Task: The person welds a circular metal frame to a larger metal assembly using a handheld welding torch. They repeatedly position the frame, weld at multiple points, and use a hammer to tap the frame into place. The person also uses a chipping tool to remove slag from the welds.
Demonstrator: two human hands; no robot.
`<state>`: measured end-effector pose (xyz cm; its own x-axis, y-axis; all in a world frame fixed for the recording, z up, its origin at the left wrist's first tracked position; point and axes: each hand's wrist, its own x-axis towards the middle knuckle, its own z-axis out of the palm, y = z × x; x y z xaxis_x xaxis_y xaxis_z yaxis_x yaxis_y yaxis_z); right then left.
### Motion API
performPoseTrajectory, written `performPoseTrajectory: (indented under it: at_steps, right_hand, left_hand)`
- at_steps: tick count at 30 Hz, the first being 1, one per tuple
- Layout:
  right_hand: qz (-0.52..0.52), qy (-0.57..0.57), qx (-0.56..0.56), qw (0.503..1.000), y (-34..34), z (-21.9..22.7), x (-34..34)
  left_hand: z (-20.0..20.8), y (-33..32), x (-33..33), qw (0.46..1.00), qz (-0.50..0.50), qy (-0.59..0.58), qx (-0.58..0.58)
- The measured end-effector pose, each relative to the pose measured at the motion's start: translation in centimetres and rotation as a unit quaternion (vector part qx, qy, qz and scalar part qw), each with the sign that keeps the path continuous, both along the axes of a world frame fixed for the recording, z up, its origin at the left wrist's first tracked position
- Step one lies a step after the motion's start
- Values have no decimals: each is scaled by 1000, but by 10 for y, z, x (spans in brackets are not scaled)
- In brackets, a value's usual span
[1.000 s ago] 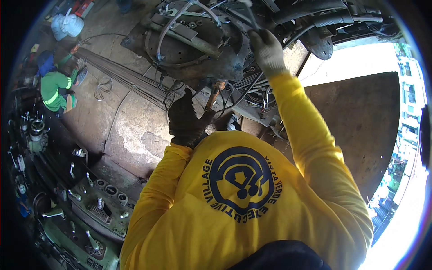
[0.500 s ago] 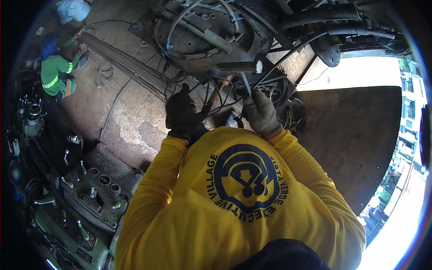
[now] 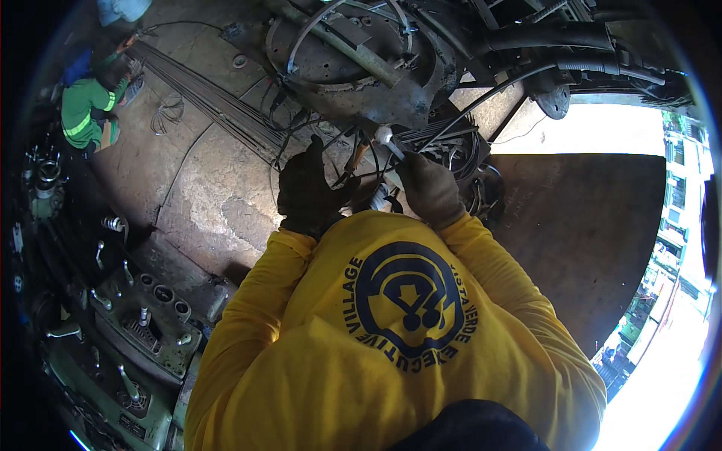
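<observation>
My right hand (image 3: 432,189), in a dark work glove, is closed around the handle of a hammer (image 3: 395,149). The hammer's pale, round striking face (image 3: 383,135) turns up toward me beside the edge of a dark metal assembly. My left hand (image 3: 307,188), also gloved, is held to the left with a finger pointing up and the thumb spread toward the right. Nothing shows in the gap between them. An orange-brown rod-like piece (image 3: 358,156) slants between the hands, its lower end near my left thumb; whether they touch is hidden.
A large round metal plate (image 3: 331,90) with a ring stands ahead, cables beside it. Thin rods (image 3: 203,105) lie on the floor. At far left a person in green (image 3: 86,113) crouches. A green machine with levers (image 3: 143,323) stands left; a dark sheet (image 3: 579,225) lies right.
The hammer has swung from lying crosswise to showing its end face, lower down. My right hand has tipped with it. The left hand has hardly moved; the view has shifted slightly.
</observation>
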<state>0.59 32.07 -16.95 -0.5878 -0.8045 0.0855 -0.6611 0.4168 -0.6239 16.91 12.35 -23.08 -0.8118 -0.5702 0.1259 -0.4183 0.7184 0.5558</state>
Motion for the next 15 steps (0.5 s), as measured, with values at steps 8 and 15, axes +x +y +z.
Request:
performPoseTrajectory:
  at_steps: [8, 15]
  right_hand:
    - [22, 42, 83, 995, 0, 1, -7]
    - [38, 28, 27, 998, 3, -7, -10]
  left_hand:
    - [-3, 0, 1, 1000, -3, 18, -25]
    - [-4, 0, 0, 1000, 0, 15, -1]
